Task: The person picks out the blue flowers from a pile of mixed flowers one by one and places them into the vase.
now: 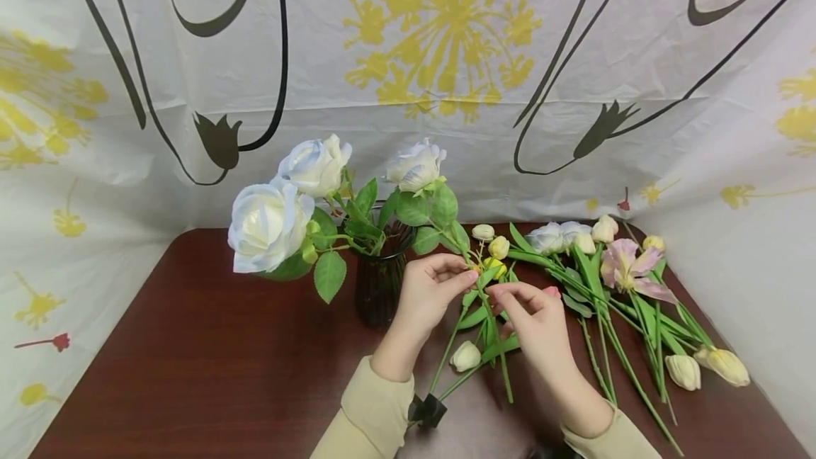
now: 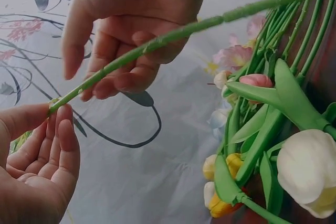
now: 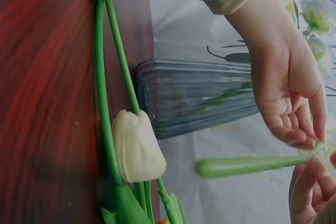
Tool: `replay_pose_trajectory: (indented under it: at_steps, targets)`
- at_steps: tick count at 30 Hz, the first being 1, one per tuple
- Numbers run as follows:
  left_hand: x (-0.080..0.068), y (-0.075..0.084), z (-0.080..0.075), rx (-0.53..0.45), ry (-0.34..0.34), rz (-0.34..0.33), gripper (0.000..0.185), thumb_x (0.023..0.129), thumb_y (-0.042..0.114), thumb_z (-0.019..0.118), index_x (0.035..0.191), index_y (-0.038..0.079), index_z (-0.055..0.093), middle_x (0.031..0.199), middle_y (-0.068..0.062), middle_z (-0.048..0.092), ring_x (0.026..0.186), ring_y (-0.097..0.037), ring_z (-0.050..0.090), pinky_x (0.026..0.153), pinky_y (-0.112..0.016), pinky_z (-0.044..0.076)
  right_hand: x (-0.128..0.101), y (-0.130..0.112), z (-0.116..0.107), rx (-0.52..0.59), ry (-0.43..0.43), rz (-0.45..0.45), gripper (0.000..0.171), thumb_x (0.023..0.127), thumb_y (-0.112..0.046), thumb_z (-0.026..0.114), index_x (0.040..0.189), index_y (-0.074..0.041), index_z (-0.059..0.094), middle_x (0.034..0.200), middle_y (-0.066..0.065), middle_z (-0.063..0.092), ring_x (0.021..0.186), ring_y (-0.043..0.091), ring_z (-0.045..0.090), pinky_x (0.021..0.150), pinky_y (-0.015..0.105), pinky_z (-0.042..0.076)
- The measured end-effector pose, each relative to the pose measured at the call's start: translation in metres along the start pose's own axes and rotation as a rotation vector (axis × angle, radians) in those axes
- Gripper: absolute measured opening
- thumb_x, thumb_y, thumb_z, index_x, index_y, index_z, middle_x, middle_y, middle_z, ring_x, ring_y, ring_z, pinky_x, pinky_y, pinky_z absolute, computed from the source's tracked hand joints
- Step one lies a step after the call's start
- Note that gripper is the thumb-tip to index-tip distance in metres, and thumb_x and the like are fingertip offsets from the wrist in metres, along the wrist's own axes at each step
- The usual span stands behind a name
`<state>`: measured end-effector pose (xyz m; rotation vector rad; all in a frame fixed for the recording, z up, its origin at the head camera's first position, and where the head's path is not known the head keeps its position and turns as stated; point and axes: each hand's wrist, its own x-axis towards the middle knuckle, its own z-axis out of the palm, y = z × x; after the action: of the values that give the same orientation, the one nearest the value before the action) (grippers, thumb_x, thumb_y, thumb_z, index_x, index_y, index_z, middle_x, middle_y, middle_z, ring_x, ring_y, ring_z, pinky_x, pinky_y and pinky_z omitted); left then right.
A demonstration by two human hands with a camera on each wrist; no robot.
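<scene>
My left hand [image 1: 430, 292] pinches a green stem [image 2: 152, 45] between thumb and fingertips, beside the dark glass vase [image 1: 377, 296]. Above that hand the stem runs up to leaves and a pale blue-white rose [image 1: 416, 167]; its bare lower end slants down past my right hand [image 1: 532, 321]. In the left wrist view the right hand's fingers are loosely bent just behind the stem, the thumb apart from it. Two more blue-white roses [image 1: 264, 227] lean out of the vase to the left.
Several tulips, a pink lily [image 1: 631, 268] and other stems lie heaped at the table's right. A white tulip [image 1: 465, 356] lies below my hands, near a black clip-like object [image 1: 428, 411]. Patterned white cloth [image 1: 472, 190] hangs behind the wooden table [image 1: 255, 374].
</scene>
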<state>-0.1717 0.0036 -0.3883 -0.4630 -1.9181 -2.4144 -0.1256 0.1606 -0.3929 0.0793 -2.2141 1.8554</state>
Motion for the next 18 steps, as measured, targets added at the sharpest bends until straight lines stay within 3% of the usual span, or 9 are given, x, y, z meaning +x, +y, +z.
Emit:
replay_pose_trajectory:
  at_steps: [5,10,14,18]
  targets:
    - [-0.001,0.005,0.000,-0.006,-0.020,0.004,0.011,0.083,-0.007,0.069,0.091,-0.013,0.066,0.081,-0.018,0.068,0.065,-0.014,0.064,0.069,-0.051,0.054,0.004,0.001,-0.007,-0.031,0.019,-0.016,0.023,0.098,-0.011,0.055,0.096,0.008,0.069,0.082,0.007,0.069,0.066,0.019,0.062,0.044,0.032,0.050]
    - [-0.004,0.012,0.001,-0.011,-0.053,0.020,0.010,0.083,-0.009,0.068,0.091,-0.013,0.066,0.082,-0.021,0.068,0.066,-0.012,0.065,0.070,-0.052,0.054,0.009,0.000,-0.013,0.011,0.063,0.036,0.026,0.099,-0.014,0.056,0.099,0.009,0.068,0.083,0.009,0.069,0.067,0.018,0.061,0.044,0.031,0.049]
    - [-0.007,0.018,0.000,0.014,-0.063,0.073,0.010,0.083,-0.007,0.069,0.091,-0.013,0.066,0.082,-0.022,0.068,0.067,-0.022,0.067,0.068,-0.052,0.054,0.012,-0.001,-0.016,0.066,0.080,0.075,0.027,0.098,-0.015,0.056,0.100,0.010,0.066,0.085,0.011,0.069,0.068,0.019,0.062,0.045,0.030,0.049]
    - [-0.009,0.023,-0.003,0.020,-0.051,0.119,0.011,0.083,-0.009,0.069,0.092,-0.014,0.065,0.083,-0.023,0.068,0.069,-0.032,0.067,0.065,-0.042,0.056,0.014,0.000,-0.017,0.060,0.081,0.078,0.027,0.098,-0.015,0.056,0.100,0.011,0.066,0.084,0.010,0.069,0.068,0.020,0.062,0.045,0.030,0.050]
